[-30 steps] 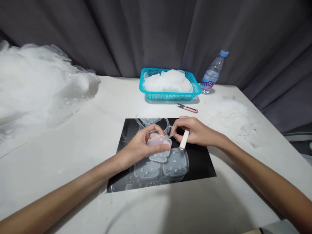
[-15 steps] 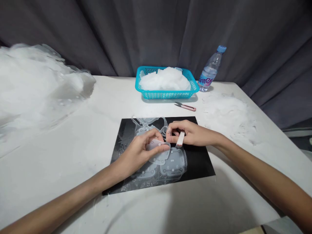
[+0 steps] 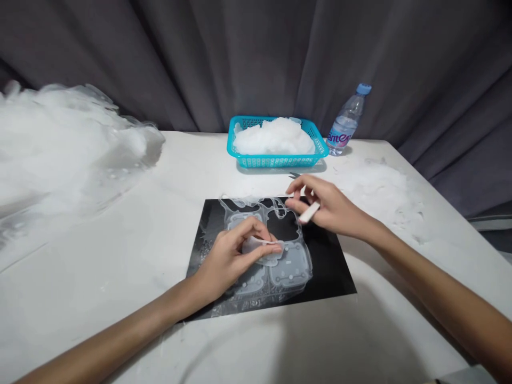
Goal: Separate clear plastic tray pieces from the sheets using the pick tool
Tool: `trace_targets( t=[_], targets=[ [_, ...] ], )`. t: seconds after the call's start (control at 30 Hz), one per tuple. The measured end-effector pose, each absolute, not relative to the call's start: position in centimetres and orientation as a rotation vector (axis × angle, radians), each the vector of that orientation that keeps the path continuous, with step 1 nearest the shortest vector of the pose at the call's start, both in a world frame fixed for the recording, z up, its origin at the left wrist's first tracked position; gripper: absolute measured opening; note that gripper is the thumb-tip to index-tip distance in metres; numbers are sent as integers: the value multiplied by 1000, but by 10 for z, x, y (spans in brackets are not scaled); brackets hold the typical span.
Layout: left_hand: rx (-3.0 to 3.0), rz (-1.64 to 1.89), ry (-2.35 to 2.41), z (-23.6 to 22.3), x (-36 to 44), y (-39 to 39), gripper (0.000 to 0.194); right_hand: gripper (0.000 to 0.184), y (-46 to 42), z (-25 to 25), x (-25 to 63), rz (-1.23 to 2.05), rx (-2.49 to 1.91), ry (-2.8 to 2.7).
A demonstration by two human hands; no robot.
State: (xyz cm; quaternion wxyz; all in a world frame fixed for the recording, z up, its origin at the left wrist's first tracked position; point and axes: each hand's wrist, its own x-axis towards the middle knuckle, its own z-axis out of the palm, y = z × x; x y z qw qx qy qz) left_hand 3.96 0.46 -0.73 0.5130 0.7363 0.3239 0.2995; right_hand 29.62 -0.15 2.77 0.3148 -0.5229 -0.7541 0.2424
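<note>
Thin translucent piece (image 3: 253, 246) pinched at its right-hand edge between thumb and fingertips of the left hand (image 3: 228, 253); the piece is held above a moulded clear sheet (image 3: 291, 266), which is spread on a black mat (image 3: 331, 269) on the white bench (image 3: 120, 282). Bowing is seen along the upper edge of the piece, so it is judged light and flexible, likely a soft plastic or silicone-like film; little weight is expected, but creasing or curling under a hard squeeze is. Slipperiness is suspected from the gloss, though it cannot be confirmed. A light pinch close to the rim is judged best, with the broad face left unpressed. White stick-like tool (image 3: 309, 213) kept tucked in the right hand (image 3: 340, 210), thumb and forefinger tips parted; its far end cannot be made out. The sheet is judged floppy and easily dragged, thin strips being seen around an opening near its top; hold is better taken at the wider border than at those strips, which may stretch or tear. Snips (image 3: 294, 175) partly hidden behind the right hand. Farther back, white fluff (image 3: 276, 137) is contained in a blue basket (image 3: 280, 159), beside which a water bottle (image 3: 343, 128) is stood.
</note>
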Motion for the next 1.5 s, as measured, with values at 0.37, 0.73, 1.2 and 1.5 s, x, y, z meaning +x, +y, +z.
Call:
trace_targets(
  t=[0.37,0.73,1.2,1.5],
  targets=[
    [1832,861,636,-7,31,4,15,12,-27,53,276,934,-977,-2245],
    [1969,976,462,-4,26,-4,17,5,-31,63,280,756,-869,-2243],
    [2098,936,447,2,27,0,16,10,-31,75,290,626,-958,-2317],
    [2564,480,650,7,-24,42,34,19,1,90,424,471,-1799,-1799]
  ],
)
